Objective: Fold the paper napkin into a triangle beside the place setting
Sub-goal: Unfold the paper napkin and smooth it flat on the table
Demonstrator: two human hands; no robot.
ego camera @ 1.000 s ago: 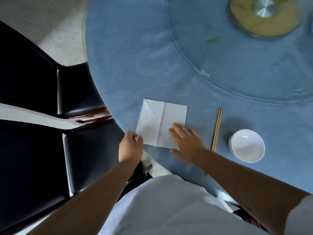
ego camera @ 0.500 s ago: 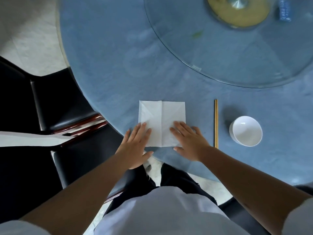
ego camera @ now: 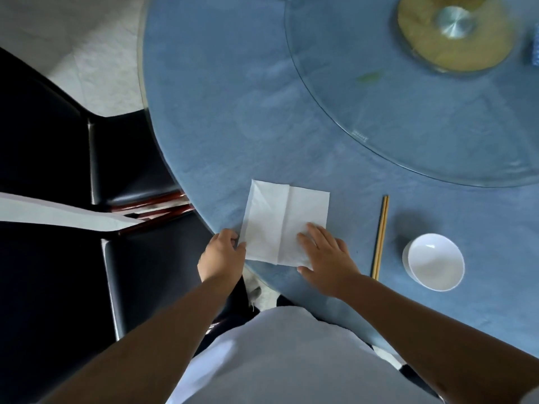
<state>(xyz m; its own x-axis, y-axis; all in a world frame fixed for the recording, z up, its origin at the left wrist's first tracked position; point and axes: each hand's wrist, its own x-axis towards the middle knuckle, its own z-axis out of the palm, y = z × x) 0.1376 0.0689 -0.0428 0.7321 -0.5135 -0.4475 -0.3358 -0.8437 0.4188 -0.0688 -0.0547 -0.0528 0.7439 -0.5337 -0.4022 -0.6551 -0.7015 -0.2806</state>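
The paper napkin [ego camera: 284, 224] lies flat near the near edge of the round blue table [ego camera: 221, 112], a rough square with a crease down its middle, and just left of the chopsticks [ego camera: 380, 237] and the white bowl [ego camera: 435, 261]. The right hand [ego camera: 326, 258] rests open on it, fingers spread flat over the near right corner, pinning it. The left hand [ego camera: 223, 255] is curled at the near left corner, thumb and fingers apparently pinched on the paper's edge, though the contact itself is too small to be sure of. The hands are apart, one at each near corner. The likely next move is to carry that corner diagonally across. The risks lie in the paper: thin tissue could tear if pulled against the pinning hand, or slide off the table edge it sits so close to. The old centre crease may also pull the fold off the diagonal, leaving mismatched edges rather than a clean triangle.
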